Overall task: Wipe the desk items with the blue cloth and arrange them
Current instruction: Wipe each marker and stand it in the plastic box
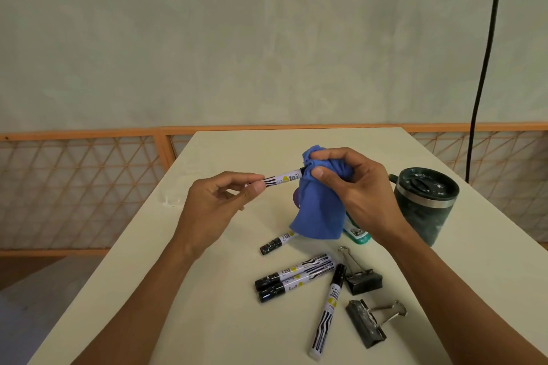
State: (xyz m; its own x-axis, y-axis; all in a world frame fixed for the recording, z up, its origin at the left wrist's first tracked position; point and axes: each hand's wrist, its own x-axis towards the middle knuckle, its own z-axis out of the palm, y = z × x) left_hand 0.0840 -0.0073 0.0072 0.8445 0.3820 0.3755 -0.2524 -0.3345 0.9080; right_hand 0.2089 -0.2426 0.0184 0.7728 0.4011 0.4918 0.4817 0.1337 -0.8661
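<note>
The marker (278, 180) lies level above the desk (207, 246), left hand (213, 204) pinching its left end, right hand (353, 187) clamping the blue cloth (317, 210) around its right end.

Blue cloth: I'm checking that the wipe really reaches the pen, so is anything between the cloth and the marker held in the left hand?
Nothing visible does. The right hand bunches the blue cloth directly round one end of the white striped marker pen, whose other end the left hand pinches.
</note>
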